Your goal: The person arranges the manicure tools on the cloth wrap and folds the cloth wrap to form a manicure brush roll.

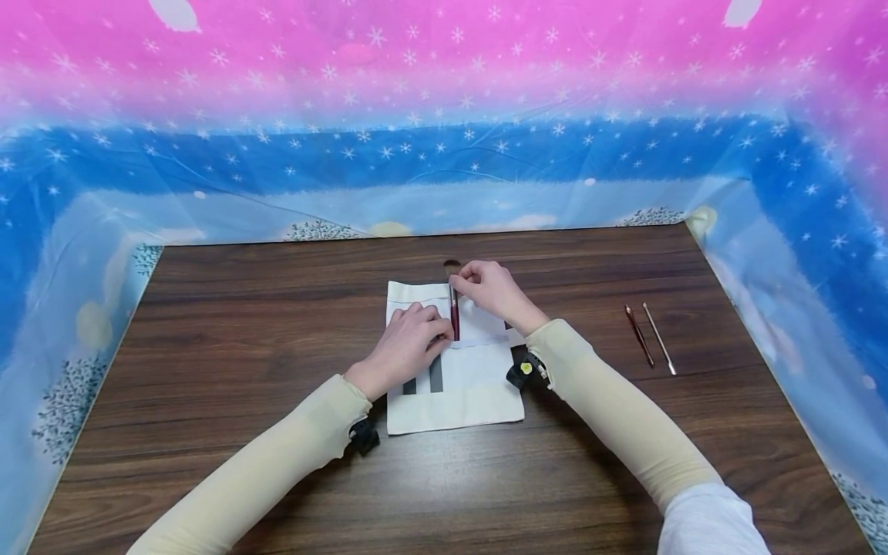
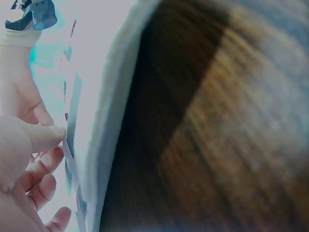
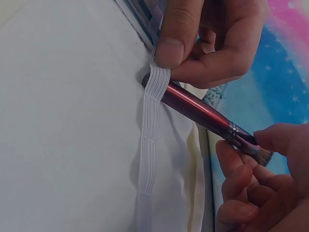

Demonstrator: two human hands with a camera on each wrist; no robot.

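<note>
A makeup brush (image 1: 455, 314) with a dark red handle and brown bristles lies over a white fabric brush roll (image 1: 482, 397). My right hand (image 1: 491, 289) pinches it by the metal collar near the bristles. In the right wrist view, the handle (image 3: 195, 107) passes under a white elastic band (image 3: 152, 116) sewn to the cloth, its dark end showing on the other side. My left hand (image 1: 414, 338) pinches this band with thumb and forefinger right beside the handle. The left wrist view shows the left fingers (image 2: 41, 164) at the cloth's edge.
Right of the roll, a brown pencil-like stick (image 1: 639, 337) and a slim silvery tool (image 1: 659, 339) lie side by side on the dark wooden table (image 1: 264, 324). Dark strips (image 1: 435, 373) show on the roll's lower left. A snowflake-patterned curtain (image 1: 444, 154) surrounds the table's back and sides.
</note>
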